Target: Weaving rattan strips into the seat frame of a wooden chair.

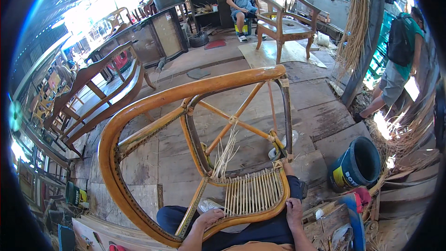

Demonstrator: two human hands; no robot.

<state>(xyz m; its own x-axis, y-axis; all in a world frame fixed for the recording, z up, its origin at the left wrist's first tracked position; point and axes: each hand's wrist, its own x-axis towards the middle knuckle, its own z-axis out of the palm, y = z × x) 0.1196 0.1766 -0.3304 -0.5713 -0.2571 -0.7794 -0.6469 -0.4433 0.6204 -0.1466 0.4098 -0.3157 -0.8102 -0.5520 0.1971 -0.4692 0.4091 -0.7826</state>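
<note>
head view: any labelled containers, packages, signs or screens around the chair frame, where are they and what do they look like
Bucket: on the floor to the person's right, round, dark blue, with a yellow label patch on its side.
Tin: on the floor at lower left, beside the chair frame, small, dark green with a yellow label.
No signs or screens can be made out.

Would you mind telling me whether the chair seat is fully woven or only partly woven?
Partly woven: the chair seat has parallel cane strands one way only, with gaps between, and loose strand ends stick up.
</note>
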